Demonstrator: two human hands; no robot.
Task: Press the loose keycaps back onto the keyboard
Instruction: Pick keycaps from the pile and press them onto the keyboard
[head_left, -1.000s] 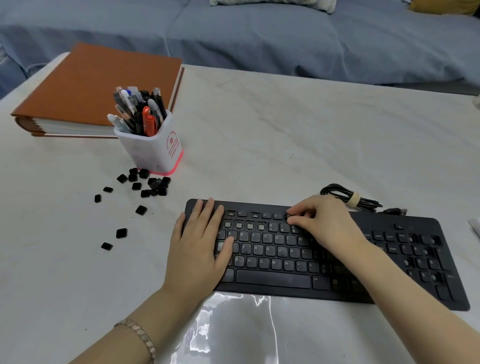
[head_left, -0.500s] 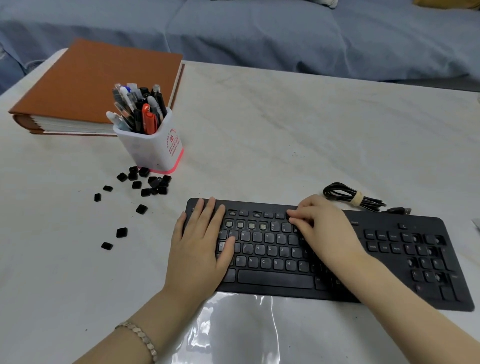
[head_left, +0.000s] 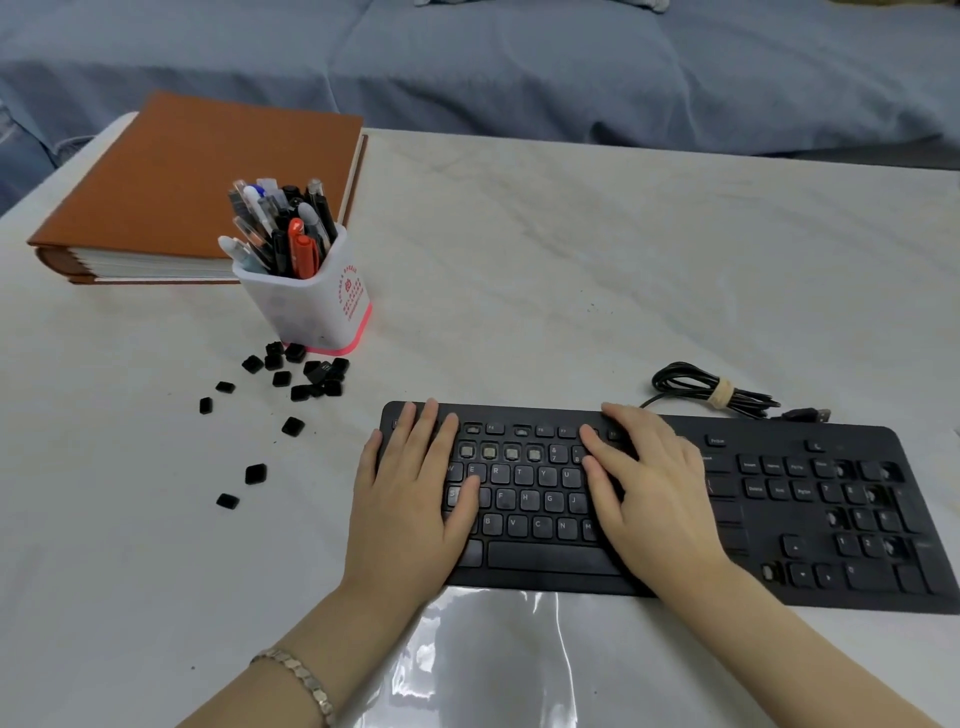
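Resting flat, empty, on the keyboard (head_left: 857, 441), left hand (head_left: 408, 519) and right hand (head_left: 657, 499) lie apart from loose keycaps (head_left: 317, 373).

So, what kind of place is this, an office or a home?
Probably a home room used for desk work: a blue-covered sofa or bed stands behind the pale table, which holds a pen cup, a thick brown album and the keyboard.

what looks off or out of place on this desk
The keyboard is missing keycaps: bare sockets show in its number row, and more gaps on the numpad. The loose keycaps lie scattered on the table by the pen holder.
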